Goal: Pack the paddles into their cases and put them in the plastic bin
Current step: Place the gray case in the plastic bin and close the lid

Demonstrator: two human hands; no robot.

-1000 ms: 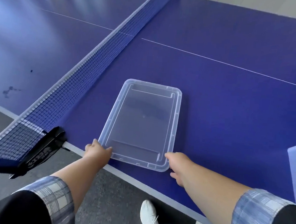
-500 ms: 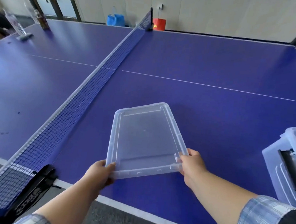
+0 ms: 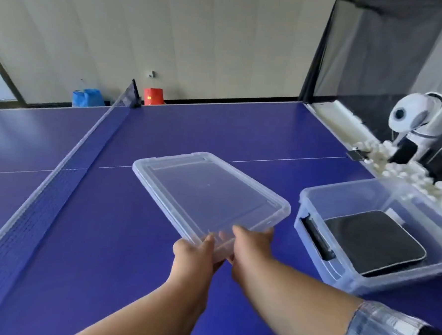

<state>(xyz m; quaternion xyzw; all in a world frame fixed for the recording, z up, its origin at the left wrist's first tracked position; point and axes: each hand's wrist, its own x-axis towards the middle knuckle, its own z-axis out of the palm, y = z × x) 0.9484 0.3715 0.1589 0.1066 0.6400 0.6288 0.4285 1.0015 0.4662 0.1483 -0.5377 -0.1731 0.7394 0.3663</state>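
Both hands meet at the lower centre of the frame, the only view there is, from the head camera. Her or his left hand [image 3: 196,254] pinches the near short edge of the clear lid [image 3: 207,197], thumb on top and fingers curled under; the right hand [image 3: 251,247] is clamped on the same edge just beside it, fingers wrapped up over the rim. The two hands almost touch. That lid hangs in the air above the blue counter [image 3: 106,251], tilted, its far end pointing toward the upper left of the frame.

At the right of the frame stands the plastic bin [image 3: 313,199], open, with a dark paddle case [image 3: 373,241] lying flat inside it. Whether a second case lies under it I cannot tell. A black latch shows on the bin's near end wall.

To my eye the lid is light, thin and a bit springy: held only by one short edge, it will likely sag or wobble at the far end. Smooth plastic of that kind slips easily in a pinch. I would judge the better hold to be one hand on each long side, near the middle, so it comes down level over the bin's rim and can be pressed home at the corners without twisting.

Blurred white balls [image 3: 408,173] and a white machine [image 3: 414,117] sit at the far right.
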